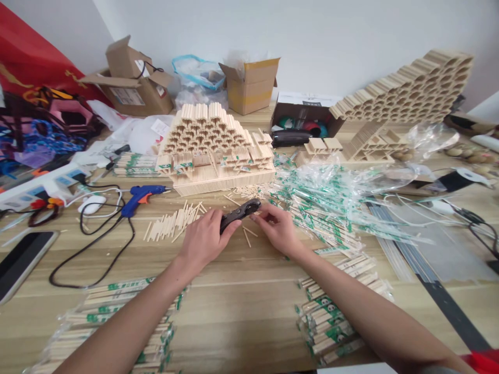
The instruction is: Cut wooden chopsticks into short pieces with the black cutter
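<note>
My left hand point(202, 241) grips a pair of black metal cutters point(238, 215) above the wooden tabletop point(241, 306). My right hand point(278, 228) has its fingertips at the cutters' jaws, and I cannot tell whether they pinch anything. Short chopstick pieces point(171, 223) lie loose just left of my left hand. Behind both hands stands a latticed model built of chopsticks point(206, 140). Wrapped chopstick bundles lie below each forearm, at lower left point(117, 306) and lower right point(327, 317).
A blue glue gun point(140, 201) with a black cord lies left of the hands. Green-printed plastic wrappers point(323, 202) are heaped to the right. A second chopstick lattice point(405, 88) stands at the back right, near cardboard boxes point(249, 85). A phone point(23, 262) lies at the left edge.
</note>
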{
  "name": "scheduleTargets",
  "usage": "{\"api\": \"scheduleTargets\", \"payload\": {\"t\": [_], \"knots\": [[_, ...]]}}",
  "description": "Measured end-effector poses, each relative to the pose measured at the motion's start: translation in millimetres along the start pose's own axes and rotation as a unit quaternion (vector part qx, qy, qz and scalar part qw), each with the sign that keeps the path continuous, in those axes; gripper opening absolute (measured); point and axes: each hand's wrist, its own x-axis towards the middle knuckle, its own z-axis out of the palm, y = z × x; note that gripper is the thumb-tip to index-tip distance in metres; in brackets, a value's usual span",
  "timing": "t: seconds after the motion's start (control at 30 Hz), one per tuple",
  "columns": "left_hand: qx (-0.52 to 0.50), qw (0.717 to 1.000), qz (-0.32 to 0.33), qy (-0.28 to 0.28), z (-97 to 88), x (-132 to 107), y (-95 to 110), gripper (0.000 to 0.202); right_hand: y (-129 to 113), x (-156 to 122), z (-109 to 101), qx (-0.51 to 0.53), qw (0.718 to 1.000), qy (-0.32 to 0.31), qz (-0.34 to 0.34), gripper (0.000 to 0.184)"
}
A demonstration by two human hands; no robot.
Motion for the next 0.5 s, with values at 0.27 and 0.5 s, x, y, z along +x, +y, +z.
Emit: {"api": "scheduleTargets", "payload": {"t": [0.27, 0.5], "knots": [[0.009, 1.0, 0.0, -0.005, -1.2, -0.2, 1.6, 0.062, 1.6, -0.7, 0.1, -0.006, 1.0, -0.001, -0.001, 0.025], [-0.025, 1.0, -0.011, 0.01, -0.4, 0.4, -0.8, 0.06, -1.2, -0.1, 0.1, 0.011, 1.0, -0.003, 0.003, 0.024]]}}
